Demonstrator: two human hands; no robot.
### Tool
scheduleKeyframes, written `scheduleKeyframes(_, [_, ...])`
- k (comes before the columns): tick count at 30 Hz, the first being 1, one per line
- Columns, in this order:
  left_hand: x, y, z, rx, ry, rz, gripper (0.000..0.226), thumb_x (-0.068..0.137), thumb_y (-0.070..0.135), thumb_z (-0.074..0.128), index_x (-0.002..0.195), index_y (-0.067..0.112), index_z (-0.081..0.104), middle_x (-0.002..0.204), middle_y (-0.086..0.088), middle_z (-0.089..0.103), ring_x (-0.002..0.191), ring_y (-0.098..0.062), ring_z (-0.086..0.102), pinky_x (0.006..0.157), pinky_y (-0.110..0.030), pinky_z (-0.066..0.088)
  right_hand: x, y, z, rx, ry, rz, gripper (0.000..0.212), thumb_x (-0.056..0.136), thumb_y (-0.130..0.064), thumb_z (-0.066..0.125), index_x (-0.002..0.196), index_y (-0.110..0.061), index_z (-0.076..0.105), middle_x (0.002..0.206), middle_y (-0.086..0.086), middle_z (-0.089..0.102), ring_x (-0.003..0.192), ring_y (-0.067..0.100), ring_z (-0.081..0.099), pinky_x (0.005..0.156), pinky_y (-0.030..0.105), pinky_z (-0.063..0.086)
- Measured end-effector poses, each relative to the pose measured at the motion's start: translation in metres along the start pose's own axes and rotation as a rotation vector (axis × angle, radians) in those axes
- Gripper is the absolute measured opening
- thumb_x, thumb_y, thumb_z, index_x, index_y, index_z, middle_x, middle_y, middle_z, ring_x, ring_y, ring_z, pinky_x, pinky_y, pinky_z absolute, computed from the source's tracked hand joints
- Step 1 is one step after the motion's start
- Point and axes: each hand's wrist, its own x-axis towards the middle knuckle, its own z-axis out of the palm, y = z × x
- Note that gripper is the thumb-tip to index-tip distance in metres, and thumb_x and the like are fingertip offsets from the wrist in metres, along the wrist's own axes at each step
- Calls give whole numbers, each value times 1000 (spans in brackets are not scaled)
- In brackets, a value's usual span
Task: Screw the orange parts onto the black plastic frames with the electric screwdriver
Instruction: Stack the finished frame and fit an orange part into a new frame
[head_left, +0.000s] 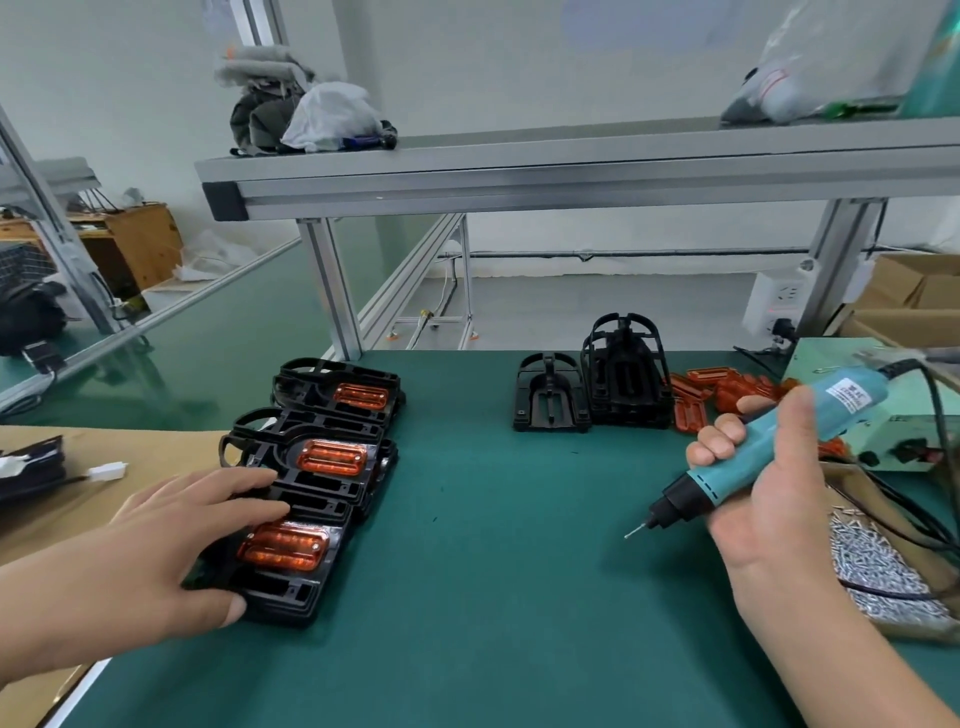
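Left hand (171, 535) lies flat on the nearest black frame (291, 597), fingers straight and spread over its far left edge, thumb against the near rim, pressing rather than clasping. That frame carries an orange part (284, 545) seated in its middle, its long axis running roughly left to right with the right end tipped slightly away from the person. Right hand (769, 499) is wrapped around the electric screwdriver (841, 400), well apart from the frame across bare green mat (493, 571). The tool is tilted, cable end up and to the right, bit (636, 530) aimed down and to the left toward the frame and hanging just above the mat. So the work lies to the left of the tool, and the move probably calls for a leftward carry and a more upright tool over one end of the orange part. Whether screws already sit in it cannot be told. Behind it, 2 more frames (332, 488) hold orange parts; empty frames (626, 379), loose orange parts (727, 389) and a heap of screws (872, 566) sit to the right.
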Motion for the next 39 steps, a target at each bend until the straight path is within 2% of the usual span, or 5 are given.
scheduleKeyframes(4, [4,32,-1,-97,94,76,79,71,88,64,144,68,41,158,38,31,148,7,27,113,-48,36,1,-1,-2,8,4,-1,43,90,-62,74,92,-20,62,74,-3,47,62,11,47,59,24,47])
scheduleKeyframes(10, [38,110,13,-257,138,136,46,83,73,62,127,57,61,141,48,40,136,21,35,107,-1,26,3,-2,-4,22,32,3,41,96,-59,71,93,-19,62,74,-3,48,62,11,47,58,24,48])
scheduleKeyframes(19, [159,200,64,-558,208,-159,12,96,35,62,88,37,71,79,17,72,69,-4,65,65,-25,52,3,1,-2,41,43,23,40,93,-57,71,92,-18,60,72,-2,48,58,12,46,54,25,47])
scheduleKeyframes(27, [279,215,92,-257,181,-185,46,105,36,48,151,33,52,151,-13,41,136,-35,44,106,-48,48,5,3,-4,50,53,28,38,93,-54,70,91,-17,60,72,0,48,57,12,46,53,26,47])
scheduleKeyframes(39, [239,221,91,-10,104,-182,39,107,44,32,105,30,68,99,-3,48,102,-28,54,76,-38,49,11,-5,-8,97,67,-12,38,94,-55,73,92,-18,62,74,-1,49,59,12,48,56,25,48])
